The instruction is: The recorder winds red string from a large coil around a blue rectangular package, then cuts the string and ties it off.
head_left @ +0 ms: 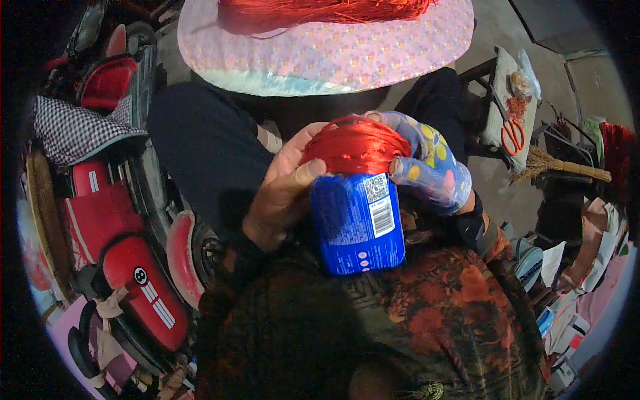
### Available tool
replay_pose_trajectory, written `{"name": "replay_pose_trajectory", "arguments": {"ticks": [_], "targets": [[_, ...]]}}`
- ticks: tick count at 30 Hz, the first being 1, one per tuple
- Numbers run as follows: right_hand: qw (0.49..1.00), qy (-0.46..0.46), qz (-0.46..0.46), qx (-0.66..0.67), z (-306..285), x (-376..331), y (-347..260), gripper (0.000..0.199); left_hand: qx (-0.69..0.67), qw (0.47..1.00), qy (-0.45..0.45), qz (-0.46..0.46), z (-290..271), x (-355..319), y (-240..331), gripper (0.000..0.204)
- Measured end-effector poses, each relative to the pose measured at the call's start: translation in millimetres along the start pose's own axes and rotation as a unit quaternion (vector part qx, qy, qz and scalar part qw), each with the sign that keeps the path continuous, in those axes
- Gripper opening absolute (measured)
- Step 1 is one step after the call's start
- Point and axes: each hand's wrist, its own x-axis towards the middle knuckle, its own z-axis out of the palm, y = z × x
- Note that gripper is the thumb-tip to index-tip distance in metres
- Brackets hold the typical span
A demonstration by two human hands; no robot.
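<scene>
Between my hands, in front of my torso, is a blue package (353,230) with a printed label and rounded corners. Glossy red cord (357,145) is wound in many turns round its upper end. My bare left hand (283,180) is closed on the left side, its thumb pressing the lower edge of the winding. On the other side my right hand (433,163), in a blue patterned covering with yellow spots, grips the cord with thumb and fingers. The undersides of both grips are hidden.
Ahead is a round table with a pink patterned cover (320,63), bearing a large red cord bundle (327,15). At right, orange-handled scissors (513,137) lie on a bench (499,100), near a straw broom (567,167). A red vehicle (143,287) stands at left; papers (593,253) pile at right.
</scene>
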Motion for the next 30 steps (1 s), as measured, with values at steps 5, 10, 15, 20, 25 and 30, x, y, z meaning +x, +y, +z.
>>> {"name": "replay_pose_trajectory", "arguments": {"ticks": [5,10,15,20,25,30], "targets": [[0.999,0.042,-0.025,-0.02,-2.6,4.4,8.9,0.061,0.012,1.0,0.023,-0.012,-0.8,6.7,-1.7,0.046],[0.977,0.129,-0.041,-0.162,-4.4,-2.9,4.2,0.057,0.099,0.993,0.069,-0.022,-2.4,3.1,0.9,0.061],[0.971,0.216,-0.028,-0.1,-10.3,-4.6,11.7,0.054,0.121,0.991,-0.006,-0.058,-6.7,2.2,-11.9,0.096],[0.975,0.204,-0.015,0.083,-17.6,3.0,21.6,0.045,0.103,0.991,-0.001,-0.088,1.7,7.4,-0.2,0.098],[0.946,0.183,-0.028,0.267,-27.7,5.1,23.1,0.028,0.168,0.979,0.058,-0.101,8.9,-1.2,26.9,0.095],[0.955,0.226,-0.086,0.174,-73.3,4.2,10.1,0.019,0.27,0.959,0.053,-0.072,-21.1,-29.8,74.7,0.08]]}}
